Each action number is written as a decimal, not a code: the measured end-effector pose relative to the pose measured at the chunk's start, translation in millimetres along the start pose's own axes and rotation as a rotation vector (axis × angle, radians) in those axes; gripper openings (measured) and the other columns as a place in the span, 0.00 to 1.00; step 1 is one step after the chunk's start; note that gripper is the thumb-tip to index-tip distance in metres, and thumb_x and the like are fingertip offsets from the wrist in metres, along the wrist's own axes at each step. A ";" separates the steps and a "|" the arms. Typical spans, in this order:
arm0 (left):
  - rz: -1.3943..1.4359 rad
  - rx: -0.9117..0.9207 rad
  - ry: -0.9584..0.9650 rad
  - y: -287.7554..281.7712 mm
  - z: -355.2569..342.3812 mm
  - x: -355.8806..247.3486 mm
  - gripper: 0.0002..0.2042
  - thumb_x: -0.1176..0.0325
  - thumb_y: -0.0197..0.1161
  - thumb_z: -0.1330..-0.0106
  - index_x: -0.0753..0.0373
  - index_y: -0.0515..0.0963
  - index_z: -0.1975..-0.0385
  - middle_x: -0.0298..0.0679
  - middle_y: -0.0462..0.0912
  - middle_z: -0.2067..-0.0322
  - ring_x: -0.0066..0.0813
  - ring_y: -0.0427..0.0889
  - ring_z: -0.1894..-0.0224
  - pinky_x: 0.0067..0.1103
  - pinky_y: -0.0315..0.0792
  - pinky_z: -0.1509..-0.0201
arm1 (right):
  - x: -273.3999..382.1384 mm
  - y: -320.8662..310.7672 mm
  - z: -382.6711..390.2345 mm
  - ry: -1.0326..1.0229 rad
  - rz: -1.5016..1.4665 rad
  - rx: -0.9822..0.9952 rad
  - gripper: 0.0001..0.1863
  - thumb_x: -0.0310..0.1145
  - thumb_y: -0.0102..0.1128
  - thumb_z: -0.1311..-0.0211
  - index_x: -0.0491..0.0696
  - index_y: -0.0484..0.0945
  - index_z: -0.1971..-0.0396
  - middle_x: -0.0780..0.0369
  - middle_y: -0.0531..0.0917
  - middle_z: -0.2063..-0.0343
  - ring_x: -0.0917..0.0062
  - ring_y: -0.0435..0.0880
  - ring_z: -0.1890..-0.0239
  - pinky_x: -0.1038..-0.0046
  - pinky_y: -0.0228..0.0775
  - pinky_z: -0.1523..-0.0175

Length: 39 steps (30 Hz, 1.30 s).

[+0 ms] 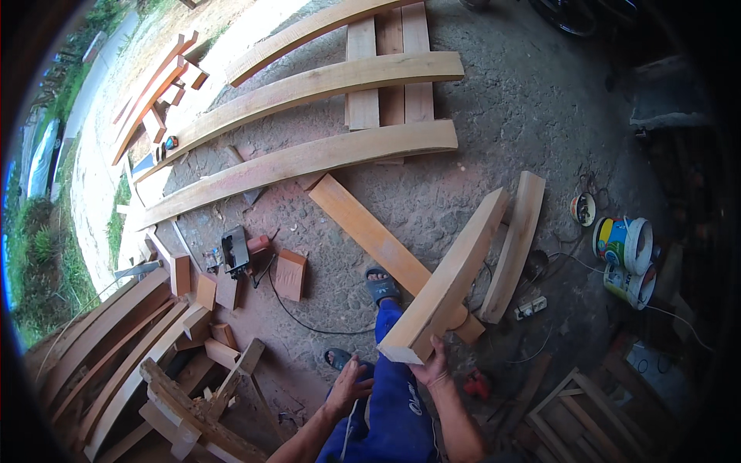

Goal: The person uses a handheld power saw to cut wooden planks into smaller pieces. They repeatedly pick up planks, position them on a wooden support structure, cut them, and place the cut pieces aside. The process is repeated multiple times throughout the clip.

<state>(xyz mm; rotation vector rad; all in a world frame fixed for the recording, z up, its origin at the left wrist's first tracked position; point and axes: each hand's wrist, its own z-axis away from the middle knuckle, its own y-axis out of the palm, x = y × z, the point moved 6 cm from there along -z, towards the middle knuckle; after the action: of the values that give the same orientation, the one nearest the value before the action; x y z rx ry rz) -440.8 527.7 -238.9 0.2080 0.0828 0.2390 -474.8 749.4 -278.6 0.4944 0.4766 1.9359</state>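
A thick, pale, slightly curved timber [444, 278] slants up to the right from my lap, its squared near end toward me. My right hand [431, 363] is closed on this timber near that end. My left hand [350, 386] is apart from the wood, just below and left of the end, with fingers loosely spread. Beneath the held timber, a straight yellowish board [363, 238] lies diagonally across the ground, and a similar curved timber [513, 251] lies to the right.
Long curved beams [293, 160] lie across crosswise planks ahead. A power tool [237, 253] with its cord and offcuts [289, 274] lie left, beside stacked timbers [116, 347]. Paint buckets [621, 248], a power strip [530, 307], a red tool [477, 383] and wooden frames [580, 420] are right.
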 end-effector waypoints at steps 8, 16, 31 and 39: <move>0.065 -0.072 0.120 74.0 29.3 -49.9 0.46 0.67 0.79 0.43 0.58 0.53 0.27 0.53 0.64 0.34 0.46 0.70 0.35 0.46 0.67 0.33 | -46.3 7.1 31.5 0.002 -0.057 0.010 0.37 0.53 0.57 0.32 0.51 0.64 0.29 0.57 0.75 0.35 0.61 0.74 0.34 0.53 0.66 0.30; 0.228 -0.148 0.355 76.8 -0.1 -97.4 0.33 0.70 0.74 0.45 0.63 0.68 0.38 0.43 0.80 0.50 0.39 0.82 0.48 0.32 0.78 0.43 | 46.3 -8.8 -87.0 0.045 0.269 -0.401 0.30 0.55 0.55 0.26 0.50 0.70 0.35 0.57 0.77 0.38 0.62 0.76 0.37 0.55 0.72 0.36; -0.843 -0.355 1.447 -70.5 365.3 -38.3 0.38 0.63 0.84 0.56 0.60 0.73 0.41 0.49 0.85 0.50 0.48 0.86 0.47 0.36 0.79 0.41 | -123.9 62.3 -75.6 0.243 -0.291 0.395 0.39 0.66 0.46 0.27 0.43 0.74 0.39 0.52 0.82 0.47 0.59 0.79 0.40 0.53 0.66 0.29; -0.400 -0.953 1.487 -216.4 442.1 175.0 0.41 0.66 0.86 0.54 0.60 0.69 0.39 0.46 0.81 0.50 0.46 0.84 0.47 0.33 0.78 0.41 | -289.5 172.0 -7.2 0.283 0.368 0.613 0.42 0.72 0.50 0.34 0.43 0.78 0.46 0.53 0.85 0.57 0.59 0.87 0.58 0.55 0.82 0.48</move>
<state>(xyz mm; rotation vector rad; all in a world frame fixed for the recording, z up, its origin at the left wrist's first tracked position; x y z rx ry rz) -175.5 278.7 135.9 -0.9750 1.4374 -0.0318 -498.2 417.1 -229.6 0.7359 1.2545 2.2090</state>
